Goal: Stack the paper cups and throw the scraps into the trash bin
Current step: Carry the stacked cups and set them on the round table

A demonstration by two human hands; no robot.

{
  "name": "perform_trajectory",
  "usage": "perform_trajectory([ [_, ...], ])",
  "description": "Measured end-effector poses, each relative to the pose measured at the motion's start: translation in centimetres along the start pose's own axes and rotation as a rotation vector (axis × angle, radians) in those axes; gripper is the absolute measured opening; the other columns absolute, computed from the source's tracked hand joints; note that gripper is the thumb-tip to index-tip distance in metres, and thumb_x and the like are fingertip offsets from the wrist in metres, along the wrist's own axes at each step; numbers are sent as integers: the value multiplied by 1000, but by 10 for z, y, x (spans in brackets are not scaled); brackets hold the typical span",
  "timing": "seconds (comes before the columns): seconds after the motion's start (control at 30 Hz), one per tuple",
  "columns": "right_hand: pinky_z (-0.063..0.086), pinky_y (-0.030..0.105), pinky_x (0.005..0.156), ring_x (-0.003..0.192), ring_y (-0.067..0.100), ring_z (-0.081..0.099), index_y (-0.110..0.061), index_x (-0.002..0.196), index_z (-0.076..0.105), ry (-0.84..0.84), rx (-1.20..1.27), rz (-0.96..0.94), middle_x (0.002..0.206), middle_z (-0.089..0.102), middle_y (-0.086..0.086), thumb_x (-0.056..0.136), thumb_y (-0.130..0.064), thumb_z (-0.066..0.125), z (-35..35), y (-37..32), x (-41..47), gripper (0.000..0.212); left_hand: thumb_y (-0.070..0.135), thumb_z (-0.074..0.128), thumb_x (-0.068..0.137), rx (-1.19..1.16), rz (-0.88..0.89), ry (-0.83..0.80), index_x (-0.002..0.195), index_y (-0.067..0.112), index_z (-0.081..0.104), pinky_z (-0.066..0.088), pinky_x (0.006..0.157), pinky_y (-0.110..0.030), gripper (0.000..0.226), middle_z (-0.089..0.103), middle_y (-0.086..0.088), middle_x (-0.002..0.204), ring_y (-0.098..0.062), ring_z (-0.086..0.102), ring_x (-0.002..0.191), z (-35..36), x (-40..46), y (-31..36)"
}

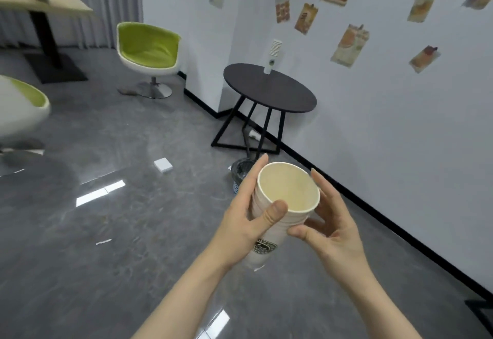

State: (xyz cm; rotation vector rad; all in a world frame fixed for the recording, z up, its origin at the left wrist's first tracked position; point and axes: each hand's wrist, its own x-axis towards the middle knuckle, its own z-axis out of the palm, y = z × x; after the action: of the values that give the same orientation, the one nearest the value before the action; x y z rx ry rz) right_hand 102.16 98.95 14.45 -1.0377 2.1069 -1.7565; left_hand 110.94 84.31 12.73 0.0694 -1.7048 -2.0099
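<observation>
A stack of white paper cups [288,192] with a dark logo on its side is held in front of me, its mouth facing the camera. My left hand [248,218] grips the stack from the left, thumb on the rim. My right hand [330,221] holds it from the right, fingers behind and thumb on the side. A second tall stack of cups [272,56] stands on the round dark table [269,90]. A trash bin [240,173] with a black liner sits on the floor just beyond my hands. A paper scrap [103,242] lies on the floor at the left.
A white square object [163,165] lies on the grey floor. Two green-and-white chairs [148,50] [21,106] stand at the left, beside a light table [45,2]. The white wall with hung pictures [349,45] runs along the right.
</observation>
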Motion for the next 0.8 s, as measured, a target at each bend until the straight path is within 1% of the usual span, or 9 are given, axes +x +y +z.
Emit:
perform_trajectory([
  [0.07, 53, 36, 93, 122, 13, 56, -48, 132, 46, -38, 18, -5, 132, 57, -15, 57, -25, 86, -2, 14, 43, 88, 50, 68, 72, -3, -11, 52, 143, 41, 28, 37, 104, -21, 82, 49, 16, 139, -2, 45, 128, -7, 35, -11],
  [0.17, 52, 43, 96, 121, 13, 57, -51, 130, 47, -80, 38, -6, 133, 57, -15, 56, -33, 84, 1, 32, 109, 85, 52, 69, 72, 34, -1, 93, 143, 42, 28, 35, 107, -27, 82, 49, 15, 140, -3, 45, 129, -26, 91, -24],
  [0.23, 50, 45, 97, 121, 12, 56, -50, 130, 48, -97, 54, -15, 132, 58, -14, 58, -28, 87, 9, 44, 153, 85, 49, 68, 73, 34, 4, 103, 144, 40, 28, 37, 105, -22, 81, 51, 18, 137, -2, 46, 127, -43, 130, -30],
  [0.33, 51, 48, 96, 118, 11, 58, -45, 131, 50, -115, 82, -20, 127, 61, -17, 62, -10, 87, 22, 61, 224, 86, 45, 66, 73, 22, 24, 115, 142, 39, 31, 38, 99, -13, 78, 51, 22, 135, 2, 46, 126, -75, 195, -40],
  [0.43, 52, 47, 94, 118, 14, 59, -49, 128, 49, -132, 81, -36, 126, 60, -21, 66, -8, 82, 39, 71, 296, 82, 51, 70, 70, 11, 28, 104, 141, 41, 32, 38, 97, -12, 81, 52, 22, 135, 2, 47, 126, -110, 263, -47],
  [0.5, 51, 44, 96, 119, 15, 58, -52, 127, 49, -116, 73, -37, 127, 59, -21, 67, -15, 85, 51, 80, 344, 80, 54, 72, 68, 11, 15, 80, 142, 40, 31, 39, 97, -13, 85, 52, 19, 136, 0, 48, 125, -134, 312, -50],
  [0.6, 52, 36, 93, 116, 18, 60, -53, 128, 47, -91, 86, -21, 127, 57, -23, 64, -26, 82, 71, 91, 410, 77, 47, 70, 70, 21, 17, 71, 141, 40, 32, 39, 101, -16, 80, 51, 16, 137, -2, 48, 126, -169, 380, -56],
  [0.7, 51, 23, 89, 119, 12, 58, -47, 134, 44, -68, 112, 0, 129, 54, -26, 69, -11, 84, 86, 107, 472, 84, 50, 74, 67, 26, 16, 53, 140, 40, 35, 39, 104, -21, 84, 51, 15, 138, -4, 48, 127, -197, 445, -67],
  [0.8, 47, 20, 95, 124, 6, 53, -39, 141, 33, -47, 83, 2, 135, 49, -26, 67, -8, 83, 94, 124, 533, 95, 40, 73, 69, 15, 18, 23, 139, 38, 38, 41, 101, -21, 78, 54, 14, 135, -6, 50, 125, -219, 509, -81],
])
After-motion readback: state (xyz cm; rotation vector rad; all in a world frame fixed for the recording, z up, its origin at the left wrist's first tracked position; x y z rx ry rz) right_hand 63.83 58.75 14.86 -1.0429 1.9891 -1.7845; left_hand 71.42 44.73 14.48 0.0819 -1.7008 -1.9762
